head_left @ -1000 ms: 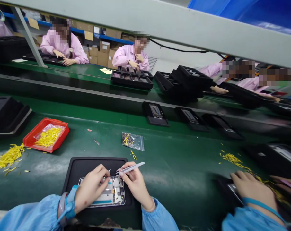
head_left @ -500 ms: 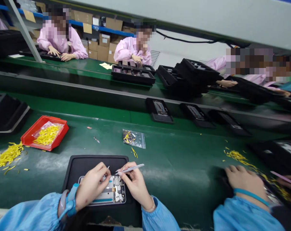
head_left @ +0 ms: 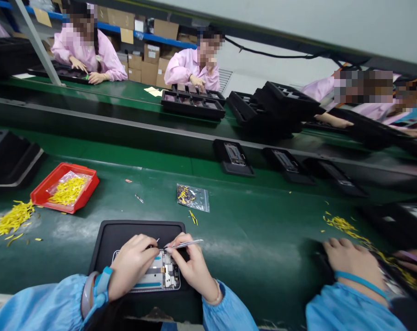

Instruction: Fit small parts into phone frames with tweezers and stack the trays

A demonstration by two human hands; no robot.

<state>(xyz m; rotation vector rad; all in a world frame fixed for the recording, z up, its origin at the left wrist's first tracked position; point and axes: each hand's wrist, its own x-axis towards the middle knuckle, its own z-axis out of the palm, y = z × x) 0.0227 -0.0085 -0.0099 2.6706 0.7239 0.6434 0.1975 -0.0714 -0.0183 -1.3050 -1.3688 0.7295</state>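
An opened phone (head_left: 167,276) with bare circuit parts and blue strips lies on a black foam tray (head_left: 103,246). My right hand (head_left: 194,269) pinches a pair of slim silver tweezers (head_left: 189,243), whose tip reaches the phone's upper edge. On the left part of the phone rests my left hand (head_left: 134,262), its fingers curled and closed. A small pale tip juts out past those fingers near the phone's top edge; what it belongs to is hidden by the hand. A blue wrist strap (head_left: 102,282) circles my left wrist.
A red bin (head_left: 44,200) of yellow strips stands left, beside a loose yellow pile (head_left: 13,216). Ahead lies a zip bag (head_left: 202,200) of small parts. Black trays with phones (head_left: 234,158) line the bench. A co-worker's hand (head_left: 355,262) is at right; others sit opposite.
My left fingers have settled slightly lower and flatter over the phone. The tweezers in my right hand are tilted a little flatter. The whole view has shifted slightly.
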